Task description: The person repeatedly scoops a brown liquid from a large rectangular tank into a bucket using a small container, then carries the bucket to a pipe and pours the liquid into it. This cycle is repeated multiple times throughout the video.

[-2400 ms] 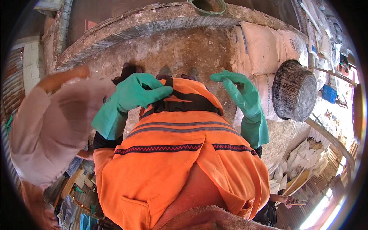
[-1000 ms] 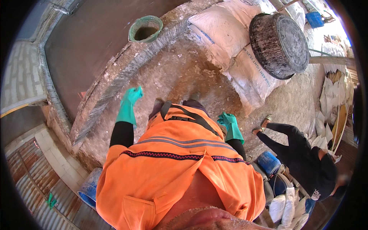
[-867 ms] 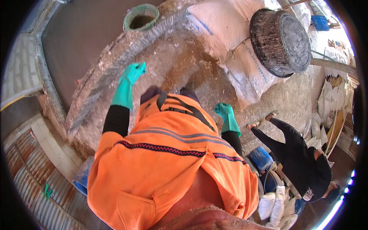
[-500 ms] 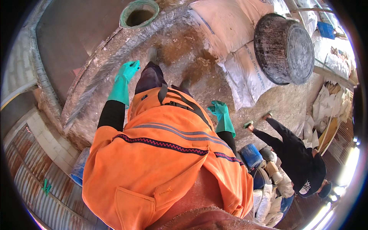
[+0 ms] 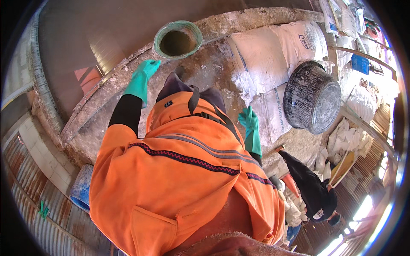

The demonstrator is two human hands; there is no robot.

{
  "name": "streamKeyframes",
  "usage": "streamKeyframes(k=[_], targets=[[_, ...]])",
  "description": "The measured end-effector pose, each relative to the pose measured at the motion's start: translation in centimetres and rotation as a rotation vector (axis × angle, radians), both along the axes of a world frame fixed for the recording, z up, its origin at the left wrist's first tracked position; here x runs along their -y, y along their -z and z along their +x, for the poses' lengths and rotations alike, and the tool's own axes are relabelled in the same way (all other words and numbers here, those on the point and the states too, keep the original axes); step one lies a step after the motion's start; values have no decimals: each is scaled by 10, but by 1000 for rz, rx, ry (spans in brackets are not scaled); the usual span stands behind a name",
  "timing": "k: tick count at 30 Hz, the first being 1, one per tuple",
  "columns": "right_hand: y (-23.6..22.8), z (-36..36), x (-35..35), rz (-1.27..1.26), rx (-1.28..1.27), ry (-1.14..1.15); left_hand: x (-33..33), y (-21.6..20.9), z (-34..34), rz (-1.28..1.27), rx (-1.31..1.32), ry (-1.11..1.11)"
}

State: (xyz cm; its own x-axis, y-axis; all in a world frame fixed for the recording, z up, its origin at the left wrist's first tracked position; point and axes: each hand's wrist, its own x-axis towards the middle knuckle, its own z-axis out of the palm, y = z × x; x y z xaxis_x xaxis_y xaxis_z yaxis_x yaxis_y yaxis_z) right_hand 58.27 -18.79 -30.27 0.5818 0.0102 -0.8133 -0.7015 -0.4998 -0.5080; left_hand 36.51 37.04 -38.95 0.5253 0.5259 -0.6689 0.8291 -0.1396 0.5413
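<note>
A green-rimmed bucket [image 5: 194, 30] with a dark inside stands on the rough ledge ahead of me. My left hand [image 5: 146, 70], in a long green rubber glove, hangs just short of the bucket's near left side without touching it. Its fingers are loosely bent, and nothing shows in them. Lower on the right, my right hand [image 5: 249, 119] wears a matching glove; its fingers are partly spread, with no object in them. It is nearest to the white printed sacks [image 5: 273, 109] lying on the floor. Orange clothing covers my body between both arms.
A large black tub [image 5: 314, 98] lies tilted against the sacks. Beyond the curved concrete ledge [image 5: 256, 18] is a wide grey-brown surface. At lower left stands a blue drum [image 5: 81, 187]. A person in black [image 5: 314, 187] is at the right, near piled bags.
I have moved forward, so the bucket is nearer to my left hand. My right hand has come up beside the sacks. The person in black now appears lower and farther left.
</note>
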Motion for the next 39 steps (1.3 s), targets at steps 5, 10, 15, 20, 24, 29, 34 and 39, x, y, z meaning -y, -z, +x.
streamKeyframes(k=[5,10,15,20,24,29,34,39], targets=[[-12,74,-65,44,57,-201,-22,-8,22,-22,30,-112],[34,140,-82,55,-80,-342,-14,3,2,6,-85,-234],[76,231,-115,-41,-240,-534,42,-8,-7,-211,48,-679],[74,317,-217,10,-249,-695,59,12,16,-289,85,-916],[59,330,-306,150,-139,-817,33,71,43,-379,167,-1171],[54,278,-399,351,-212,-835,5,140,75,-331,278,-1461],[89,175,-467,181,-288,-1174,5,157,50,-204,317,-1257],[77,66,-522,369,-344,-1131,-1,62,75,-166,225,-1127]])
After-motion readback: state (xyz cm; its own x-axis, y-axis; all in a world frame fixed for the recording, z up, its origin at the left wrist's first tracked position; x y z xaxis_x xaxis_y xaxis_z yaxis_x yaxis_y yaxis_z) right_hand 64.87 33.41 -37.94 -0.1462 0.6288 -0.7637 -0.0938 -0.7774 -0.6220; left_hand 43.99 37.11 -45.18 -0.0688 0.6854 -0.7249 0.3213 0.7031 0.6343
